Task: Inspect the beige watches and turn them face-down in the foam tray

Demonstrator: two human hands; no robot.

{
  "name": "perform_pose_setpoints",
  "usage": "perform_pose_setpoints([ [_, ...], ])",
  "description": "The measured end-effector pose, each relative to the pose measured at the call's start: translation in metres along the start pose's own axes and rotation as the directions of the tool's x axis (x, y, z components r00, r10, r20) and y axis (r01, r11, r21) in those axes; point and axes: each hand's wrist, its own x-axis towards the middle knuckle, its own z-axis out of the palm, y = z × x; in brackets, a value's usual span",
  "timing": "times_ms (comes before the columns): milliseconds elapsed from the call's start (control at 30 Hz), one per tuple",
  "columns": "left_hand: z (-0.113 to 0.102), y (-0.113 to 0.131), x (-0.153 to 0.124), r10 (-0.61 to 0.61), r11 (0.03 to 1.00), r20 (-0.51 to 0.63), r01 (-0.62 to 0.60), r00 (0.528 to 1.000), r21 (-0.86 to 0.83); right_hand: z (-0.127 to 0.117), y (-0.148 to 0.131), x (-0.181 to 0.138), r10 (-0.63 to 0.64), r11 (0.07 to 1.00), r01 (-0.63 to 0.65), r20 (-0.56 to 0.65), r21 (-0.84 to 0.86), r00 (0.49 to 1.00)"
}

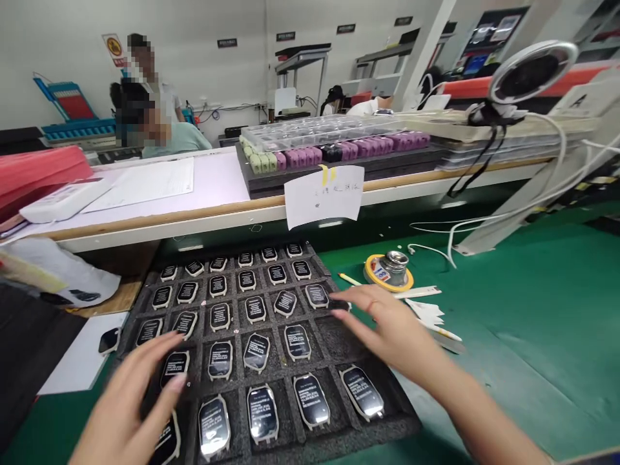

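A black foam tray [334, 442] lies on the green bench, its compartments holding several strapless smartwatches [264, 413] with pale frames and lit screens of white text. My left hand [130, 394] is spread over the tray's left side, thumb and fingers apart, partly hiding watches beneath it. At the tray's right edge, my right hand [382, 323] pinches a small dark piece [341, 305] between thumb and fingertips. It looks like a watch body seen nearly edge-on, beside a watch [317, 296] in its compartment. Just below those fingertips is a vacant compartment [339, 334].
Right of the tray lie a yellow tape roll [409, 279] with a metal piece, a pen and paper scraps [426, 311]. A shelf [217, 216] runs behind, bearing trays of purple pieces [368, 147] and a ring-shaped device [533, 71] with cables. A person [169, 132] is beyond.
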Motion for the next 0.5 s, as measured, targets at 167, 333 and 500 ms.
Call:
perform_pose_setpoints([
  [167, 0.026, 0.049, 0.039, 0.257, 0.948, 0.25, -0.294, 0.934, 0.123, 0.022, -0.046, 0.018, -0.323, 0.945, 0.326, 0.108, -0.007, 0.94],
  [333, 0.042, 0.059, 0.058, 0.328, 0.924, 0.284, -0.368, 0.901, 0.102, 0.028, -0.042, 0.019, -0.334, 0.941, 0.338, 0.102, -0.025, 0.937],
  [500, 0.053, 0.062, 0.066, 0.358, 0.916, 0.261, -0.391, 0.896, 0.085, 0.028, -0.034, 0.012, -0.331, 0.943, 0.332, -0.023, 0.023, 0.943],
])
